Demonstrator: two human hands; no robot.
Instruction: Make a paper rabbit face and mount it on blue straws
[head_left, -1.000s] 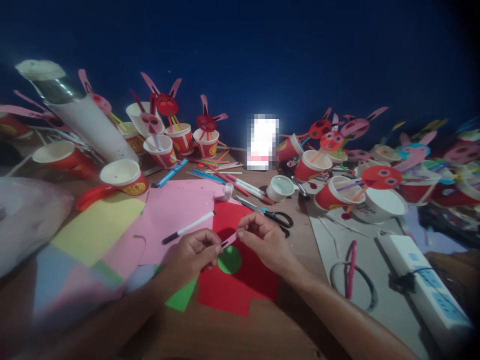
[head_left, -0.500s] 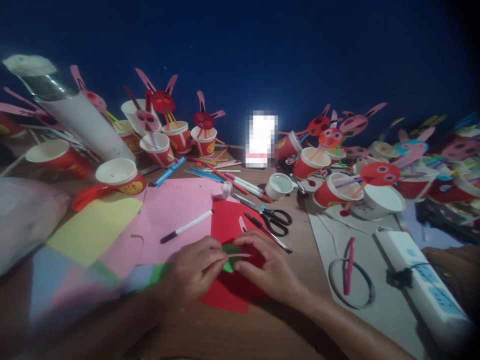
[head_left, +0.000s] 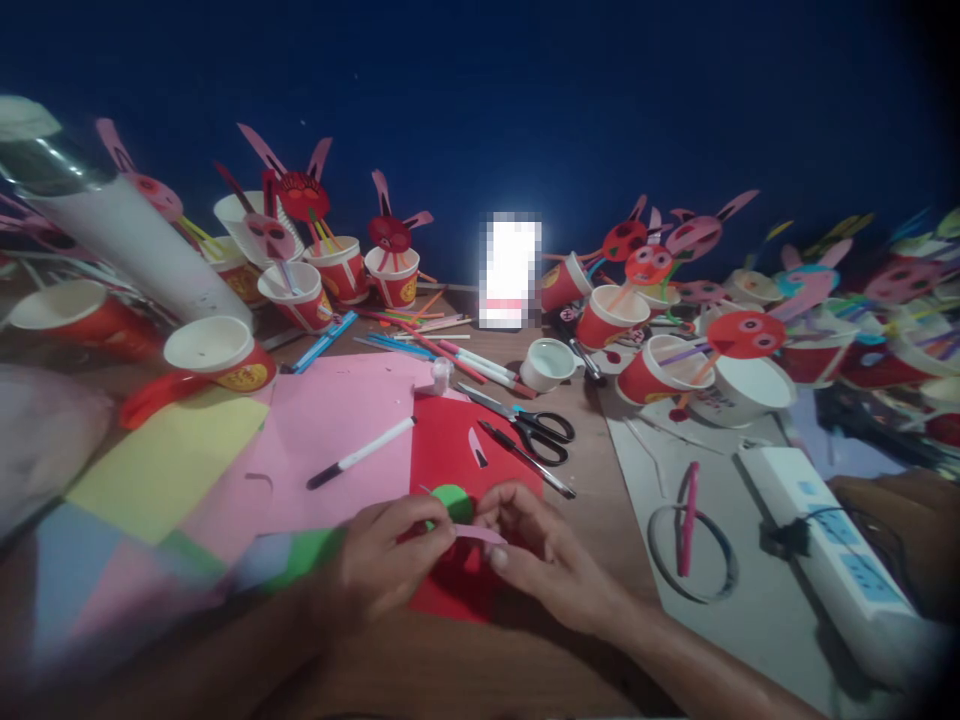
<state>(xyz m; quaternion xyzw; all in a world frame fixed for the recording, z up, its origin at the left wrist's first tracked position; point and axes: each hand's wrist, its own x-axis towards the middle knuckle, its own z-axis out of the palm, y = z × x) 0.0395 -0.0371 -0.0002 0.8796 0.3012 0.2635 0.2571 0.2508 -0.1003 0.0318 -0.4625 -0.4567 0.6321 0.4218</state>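
Pink paper strip (head_left: pixel 478 534) in your grasp: it spans the gap between your two hands, over the wooden table (head_left: pixel 360 675). On the table, partly beneath your hands, is a red sheet (head_left: pixel 439 435), with pink paper (head_left: pixel 334 425) to its left. Your left hand (head_left: pixel 397 555) is closed to a pinch, thumb and fingertips on the strip's left end. Your right hand (head_left: pixel 544 555) is half open and curled, its thumb by the strip's right end; you cannot tell from here whether it grips. Beyond that hand lie black-handled scissors (head_left: pixel 551 438), and a black pen (head_left: pixel 525 458) rests just on the near side of them. Your green circle (head_left: pixel 452 502) shows just past the strip, partly hidden by your left hand. Smallest, a pink-and-black paper piece (head_left: pixel 478 448) lies farther off on the red sheet.
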